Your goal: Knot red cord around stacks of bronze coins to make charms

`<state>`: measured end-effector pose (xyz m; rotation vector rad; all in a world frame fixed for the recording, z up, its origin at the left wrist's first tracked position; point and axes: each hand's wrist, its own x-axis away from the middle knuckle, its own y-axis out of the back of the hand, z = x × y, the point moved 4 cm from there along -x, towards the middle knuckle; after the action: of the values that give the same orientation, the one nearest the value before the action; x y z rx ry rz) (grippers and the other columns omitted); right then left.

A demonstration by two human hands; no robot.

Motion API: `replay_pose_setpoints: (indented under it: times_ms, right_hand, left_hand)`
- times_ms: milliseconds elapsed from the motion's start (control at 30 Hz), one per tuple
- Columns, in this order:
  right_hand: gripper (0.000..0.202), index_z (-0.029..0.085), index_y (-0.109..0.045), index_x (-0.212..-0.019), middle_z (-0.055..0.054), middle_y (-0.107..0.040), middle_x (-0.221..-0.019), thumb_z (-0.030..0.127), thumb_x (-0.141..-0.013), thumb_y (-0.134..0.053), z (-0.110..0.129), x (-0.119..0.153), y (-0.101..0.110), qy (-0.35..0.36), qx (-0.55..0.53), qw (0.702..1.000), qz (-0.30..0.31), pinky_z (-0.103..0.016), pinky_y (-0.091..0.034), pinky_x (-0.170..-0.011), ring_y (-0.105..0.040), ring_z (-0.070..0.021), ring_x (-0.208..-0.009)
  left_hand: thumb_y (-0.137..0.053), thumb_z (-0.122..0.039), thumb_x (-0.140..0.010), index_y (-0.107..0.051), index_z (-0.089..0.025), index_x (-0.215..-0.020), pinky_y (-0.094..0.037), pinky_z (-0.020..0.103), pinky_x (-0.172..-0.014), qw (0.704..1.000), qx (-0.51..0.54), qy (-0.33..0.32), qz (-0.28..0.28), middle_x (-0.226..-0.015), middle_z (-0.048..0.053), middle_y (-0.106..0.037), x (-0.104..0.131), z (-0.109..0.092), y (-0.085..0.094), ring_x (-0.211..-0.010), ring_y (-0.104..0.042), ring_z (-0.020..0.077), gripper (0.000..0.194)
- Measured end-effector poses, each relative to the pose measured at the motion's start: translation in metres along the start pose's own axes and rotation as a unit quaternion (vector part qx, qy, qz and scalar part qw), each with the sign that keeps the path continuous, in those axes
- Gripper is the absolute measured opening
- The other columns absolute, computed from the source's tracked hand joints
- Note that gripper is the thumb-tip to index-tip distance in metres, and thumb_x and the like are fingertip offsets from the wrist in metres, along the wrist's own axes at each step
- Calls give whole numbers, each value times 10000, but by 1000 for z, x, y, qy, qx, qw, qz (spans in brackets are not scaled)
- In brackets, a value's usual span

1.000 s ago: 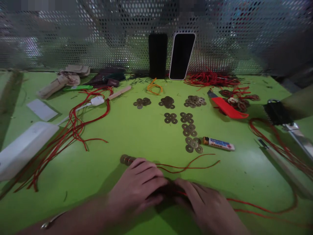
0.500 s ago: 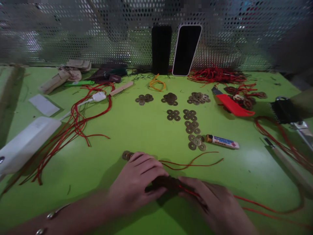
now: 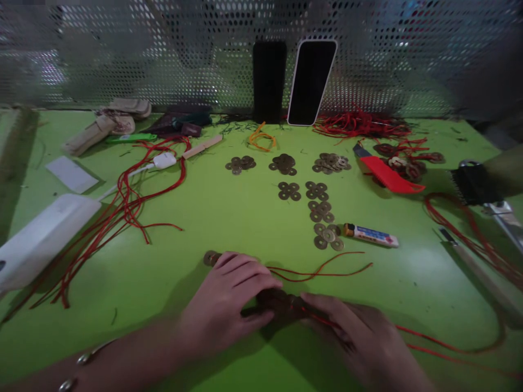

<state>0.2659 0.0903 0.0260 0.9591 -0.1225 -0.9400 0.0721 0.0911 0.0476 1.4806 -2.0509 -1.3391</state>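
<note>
My left hand (image 3: 232, 296) is closed over a long piece made of dark round coins with holes (image 3: 273, 298), bound with red cord. One end of the piece pokes out past my left knuckles. At the other end my right hand (image 3: 362, 329) pinches the coins and the red cord (image 3: 445, 342), which trails away to the right. Two loose cord ends (image 3: 322, 274) lie on the green table beyond my hands. My fingers and shadow hide much of the coin piece.
Small groups of coins (image 3: 321, 211) lie ahead, beside a white glue tube (image 3: 371, 235). A red-handled cutter (image 3: 392, 175) and a knife (image 3: 482, 272) lie right. Red cords (image 3: 139, 201) and a white power strip (image 3: 44, 234) are left. Two phones (image 3: 312, 81) lean against the mesh.
The coin piece and both hands have shifted very slightly, and a bit more coin and cord shows between them. Both hands keep their hold. The table things stay put.
</note>
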Motion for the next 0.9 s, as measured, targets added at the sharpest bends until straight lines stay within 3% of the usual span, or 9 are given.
replay_pose_setpoints:
  times_ms: [167, 333, 500, 667, 800, 900]
  right_hand:
    - [203, 190, -560, -1124, -7, -719, -808, 184, -972, -425, -2, 1, 3, -7, -10, 1000, -7, -196, -510, -537, -665, -113, -604]
    - [178, 199, -564, -1107, 3, -718, -797, 229, -983, -440, 1, -2, 7, -4, -20, 1000, -21, -177, -502, -519, -654, -100, -580]
    - [189, 216, -579, -1091, 15, -722, -788, 279, -990, -432, 2, -5, 11, -11, -26, 999, -37, -162, -513, -520, -642, -89, -544]
    - [204, 237, -608, -1063, 41, -710, -719, 347, -969, -464, -1, -3, 13, -44, -30, 997, -57, -169, -501, -453, -603, -91, -451]
    - [218, 254, -623, -1063, 39, -714, -721, 381, -959, -479, -2, -3, 13, -57, -46, 996, -54, -178, -515, -464, -602, -95, -442]
    - [199, 262, -627, -1059, 35, -716, -728, 374, -950, -504, -5, -6, 20, -45, -45, 995, -72, -171, -508, -457, -598, -90, -438]
  left_hand:
    - [-558, -338, -915, -638, -247, -986, -434, 324, -714, 999, 21, -2, -37, -854, -37, -710, 0, -2, 2, -789, -639, 172, 141]
    - [-592, -372, -894, -642, -263, -989, -437, 319, -728, 997, 41, -6, -62, -838, -45, -703, 1, -4, 5, -774, -632, 168, 154]
    - [-666, -411, -830, -635, -246, -1058, -451, 334, -763, 998, 32, -1, -53, -909, -10, -718, 1, -2, 6, -835, -633, 192, 283]
    - [-634, -386, -868, -654, -240, -1021, -451, 301, -744, 998, 22, -7, -59, -863, -21, -720, 1, 0, 8, -806, -628, 154, 212]
    - [-655, -462, -830, -642, -248, -1022, -470, 274, -719, 997, 9, -13, -70, -816, -46, -721, 0, 2, 9, -773, -632, 134, 288]
    - [-629, -522, -822, -615, -233, -1070, -503, 304, -754, 994, -13, -10, -108, -912, -4, -717, -1, -1, 19, -860, -627, 163, 382]
